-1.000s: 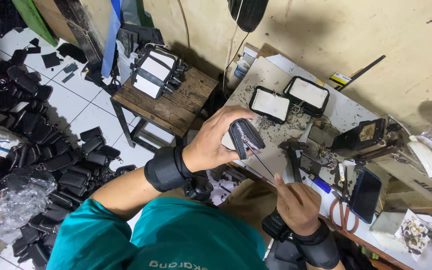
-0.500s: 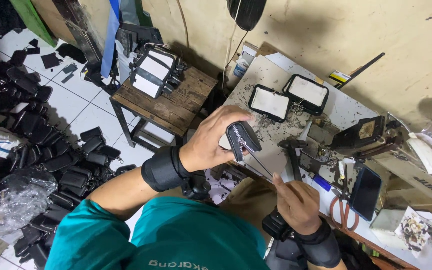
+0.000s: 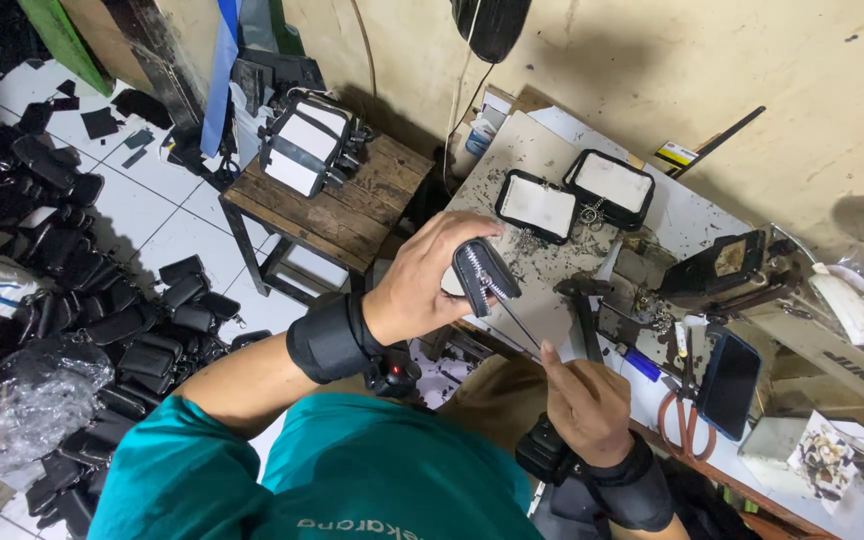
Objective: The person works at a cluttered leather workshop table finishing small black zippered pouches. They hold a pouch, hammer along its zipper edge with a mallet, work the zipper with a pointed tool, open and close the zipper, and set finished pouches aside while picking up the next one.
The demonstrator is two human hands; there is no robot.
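- Pouch [image 3: 483, 277], small and black with a zipper along its edge, sits in the left hand [image 3: 422, 285]; the fingers are wrapped over its top and the thumb is under it, so this hand is closed firmly on it.
- Its long axis runs slanted, from up-left near the fingertips to down-right toward the other hand.
- A thin dark rod or thread [image 3: 522, 328] goes from the lower end of the pouch down-right to the right hand [image 3: 584, 400]. I cannot tell which of the two it is.
- The right hand is below and to the right of the pouch, near but not touching it. Its fingers are pinched together at the far end of the thin line; what exactly they pinch is too small to see.
- The left hand is the nearer one to the pouch, as it carries it; both hands are held above the front edge of the tabletop [image 3: 512, 160].
- Beyond the hands, two flat black cases with white inside [image 3: 572, 195] lie on the tabletop, and scissors [image 3: 680, 420] lie right of the right hand.
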